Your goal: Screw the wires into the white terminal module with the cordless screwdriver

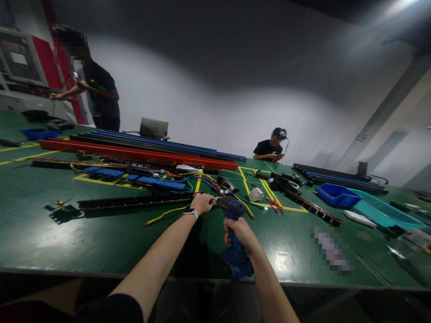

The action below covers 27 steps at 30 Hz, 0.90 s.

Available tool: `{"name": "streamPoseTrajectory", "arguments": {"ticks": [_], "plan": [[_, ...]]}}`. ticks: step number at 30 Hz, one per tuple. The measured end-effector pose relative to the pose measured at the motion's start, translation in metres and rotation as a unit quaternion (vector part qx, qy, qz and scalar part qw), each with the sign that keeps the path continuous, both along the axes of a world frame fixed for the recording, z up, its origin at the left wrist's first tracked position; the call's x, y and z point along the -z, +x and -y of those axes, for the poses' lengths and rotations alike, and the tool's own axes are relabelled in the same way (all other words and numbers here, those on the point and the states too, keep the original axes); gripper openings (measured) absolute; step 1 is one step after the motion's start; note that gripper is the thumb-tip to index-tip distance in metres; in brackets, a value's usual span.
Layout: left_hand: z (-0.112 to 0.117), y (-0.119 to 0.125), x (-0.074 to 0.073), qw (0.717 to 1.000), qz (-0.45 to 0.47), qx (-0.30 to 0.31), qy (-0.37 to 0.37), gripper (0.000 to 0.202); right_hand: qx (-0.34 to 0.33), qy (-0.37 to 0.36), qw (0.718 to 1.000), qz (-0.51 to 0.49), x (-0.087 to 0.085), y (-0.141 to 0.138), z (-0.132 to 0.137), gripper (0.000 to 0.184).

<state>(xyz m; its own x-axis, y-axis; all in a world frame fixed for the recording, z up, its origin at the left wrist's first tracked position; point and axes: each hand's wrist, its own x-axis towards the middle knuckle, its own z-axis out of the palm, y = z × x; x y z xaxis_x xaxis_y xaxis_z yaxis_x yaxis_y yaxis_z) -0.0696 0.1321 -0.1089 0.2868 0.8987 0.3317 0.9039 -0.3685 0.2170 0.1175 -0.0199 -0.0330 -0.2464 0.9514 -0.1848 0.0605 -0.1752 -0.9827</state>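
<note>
A drill (232, 208) is being gripped by its handle in the closed fingers of the right hand (239, 234), just above the green worktop (101, 242); the left hand (202, 202), fingers curled shut, is being held against the drill's nose, at the end of a black rail (134, 202)

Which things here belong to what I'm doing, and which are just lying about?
In hand: blue drill, gripped by right hand; left hand at its nose; black rail beside it.
Lying about: yellow wire, white box, red-handled tool, blue bin.
</note>
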Motion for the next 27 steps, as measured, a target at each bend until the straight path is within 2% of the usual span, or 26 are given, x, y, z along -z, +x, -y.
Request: {"name": "streamPoseTrajectory", "arguments": {"ticks": [27], "plan": [[-0.0042, -0.0011, 0.0059, 0.999, -0.019, 0.000, 0.027, 0.038, -0.002, 0.006, 1.000, -0.005, 0.0020, 0.0011, -0.0004, 0.020]]}}
